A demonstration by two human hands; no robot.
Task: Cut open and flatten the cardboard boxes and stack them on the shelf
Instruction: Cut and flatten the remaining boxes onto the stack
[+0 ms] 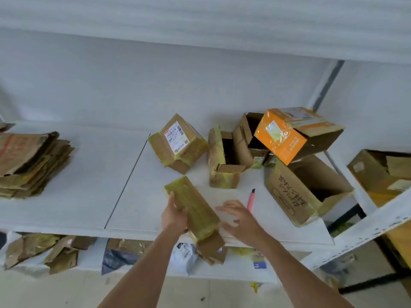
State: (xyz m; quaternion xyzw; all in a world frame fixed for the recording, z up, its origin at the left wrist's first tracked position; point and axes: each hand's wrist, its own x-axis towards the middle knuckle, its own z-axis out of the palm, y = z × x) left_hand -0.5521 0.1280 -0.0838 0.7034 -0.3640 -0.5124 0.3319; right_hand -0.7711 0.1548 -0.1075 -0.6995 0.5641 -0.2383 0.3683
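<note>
My left hand (pixel 174 215) grips a long narrow cardboard box (pixel 195 210) wrapped in yellowish tape, tilted over the front edge of the white shelf (pixel 89 196). My right hand (pixel 239 216) hovers just right of the box with fingers spread and holds nothing. A pink utility knife (pixel 251 200) lies on the shelf just beyond my right hand. A stack of flattened boxes (pixel 31 163) sits at the shelf's left end.
Behind stand a taped box with a label (pixel 178 144), an open small box (pixel 224 160), an orange box (pixel 293 133) leaning on others and a large open box (pixel 304 190). Cardboard scraps (pixel 55 250) lie on the lower shelf. A shelf post (pixel 324 85) rises at right.
</note>
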